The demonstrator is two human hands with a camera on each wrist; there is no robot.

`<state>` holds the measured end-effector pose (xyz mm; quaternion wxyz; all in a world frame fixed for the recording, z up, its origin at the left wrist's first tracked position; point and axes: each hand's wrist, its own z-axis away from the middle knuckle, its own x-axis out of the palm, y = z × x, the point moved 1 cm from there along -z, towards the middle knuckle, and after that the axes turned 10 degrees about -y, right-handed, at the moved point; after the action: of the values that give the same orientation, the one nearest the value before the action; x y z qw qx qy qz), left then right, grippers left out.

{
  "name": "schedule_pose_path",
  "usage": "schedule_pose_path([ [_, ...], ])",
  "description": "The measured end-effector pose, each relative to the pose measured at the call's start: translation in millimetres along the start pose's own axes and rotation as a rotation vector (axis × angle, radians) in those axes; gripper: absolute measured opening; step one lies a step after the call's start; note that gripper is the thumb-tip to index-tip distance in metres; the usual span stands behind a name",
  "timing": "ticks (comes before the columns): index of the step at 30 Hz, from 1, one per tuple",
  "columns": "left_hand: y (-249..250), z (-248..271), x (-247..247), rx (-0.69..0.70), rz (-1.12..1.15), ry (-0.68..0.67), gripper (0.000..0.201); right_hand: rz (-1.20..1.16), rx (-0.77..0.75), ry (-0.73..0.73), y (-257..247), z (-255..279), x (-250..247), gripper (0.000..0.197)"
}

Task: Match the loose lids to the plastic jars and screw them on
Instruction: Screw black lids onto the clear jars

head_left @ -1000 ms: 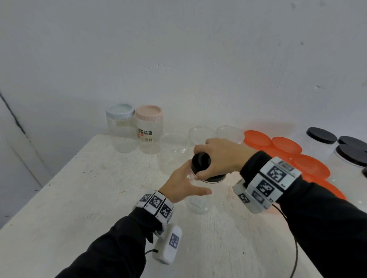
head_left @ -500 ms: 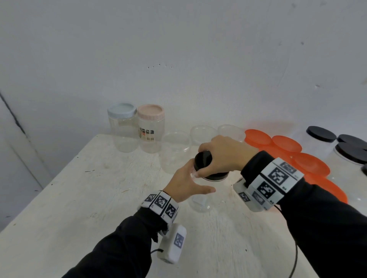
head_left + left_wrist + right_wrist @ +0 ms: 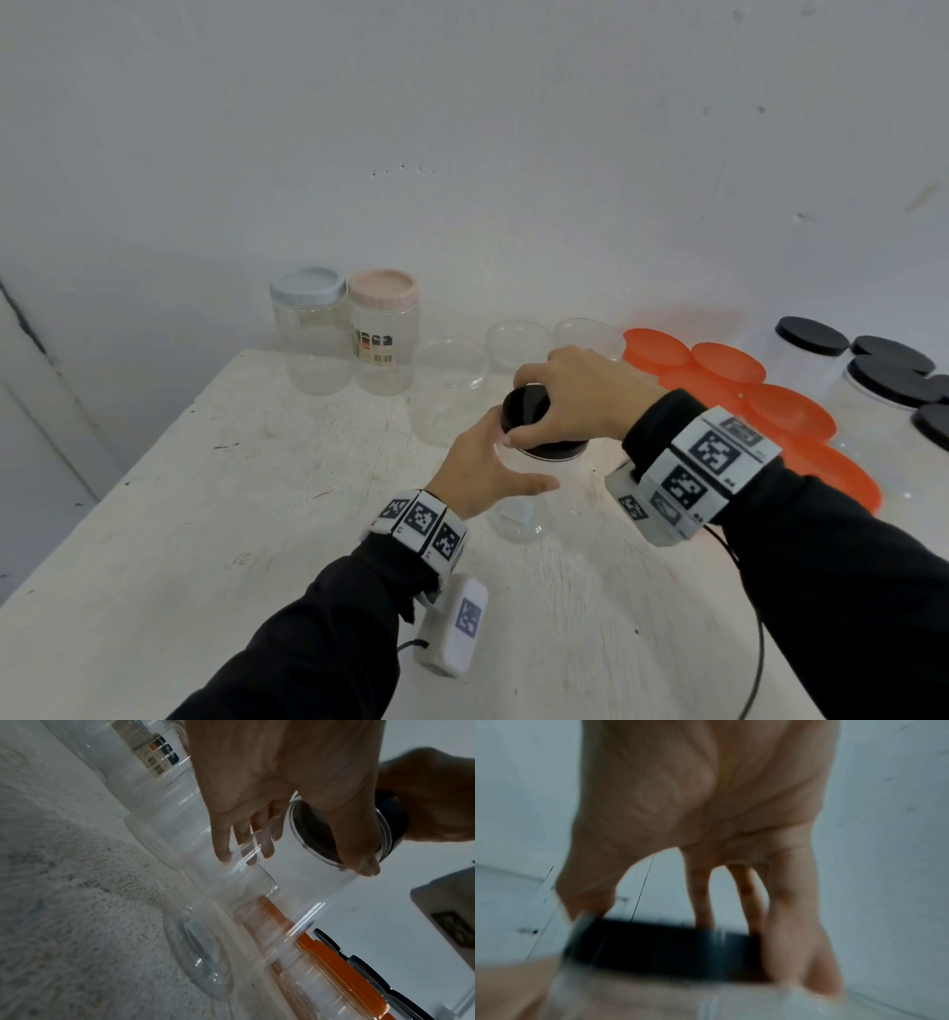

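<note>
At the middle of the white table (image 3: 215, 514) we see a clear jar (image 3: 518, 519) standing upright, its wall so transparent that only the base and a few glints give it away. Our left hand (image 3: 480, 467) wraps the jar from its 9 o'clock side, thumb stretched across the near face and fingers (image 3: 221, 845) curved round the far wall. Our right hand (image 3: 575, 395) comes down from above, fingertips curled round the rim of a black lid (image 3: 534, 419) that sits on the jar's mouth; most of the lid's top is hidden under the palm. The right wrist view is smeared with blur, so we cannot tell how far the thread is seated.

At 11 o'clock from the jar stand a blue-lidded jar (image 3: 308, 329) and a pink-lidded jar (image 3: 382, 329), touching. Between them and our hands, three open clear jars (image 3: 449, 390) are faint against the wall. At 2 o'clock lie overlapping orange lids (image 3: 785, 411), partly covered by our right sleeve. Further towards 3 o'clock, black-lidded jars (image 3: 811, 336) are cut off by the frame edge.
</note>
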<state>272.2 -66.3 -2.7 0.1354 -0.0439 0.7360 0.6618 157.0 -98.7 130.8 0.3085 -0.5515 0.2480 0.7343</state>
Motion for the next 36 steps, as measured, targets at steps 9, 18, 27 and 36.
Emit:
schedule_pose_path([
  [9, 4.7, 0.9, -3.2, 0.023, -0.028, -0.046, 0.086, -0.073, -0.107, -0.290, 8.3, -0.1, -11.7, 0.074],
  [18, 4.1, 0.9, -0.2, 0.009, -0.008, -0.014, 0.078, 0.066, 0.073, -0.031, 2.8, 2.1, 4.4, 0.071],
  [27, 5.5, 2.5, 1.5, 0.027, -0.038, -0.003, 0.076, -0.107, 0.010, -0.135, 4.4, -1.1, -2.2, 0.061],
  [36, 5.0, 0.9, -1.7, 0.030, -0.051, -0.031, 0.081, -0.080, -0.059, -0.322, 5.4, 4.3, -6.1, 0.078],
])
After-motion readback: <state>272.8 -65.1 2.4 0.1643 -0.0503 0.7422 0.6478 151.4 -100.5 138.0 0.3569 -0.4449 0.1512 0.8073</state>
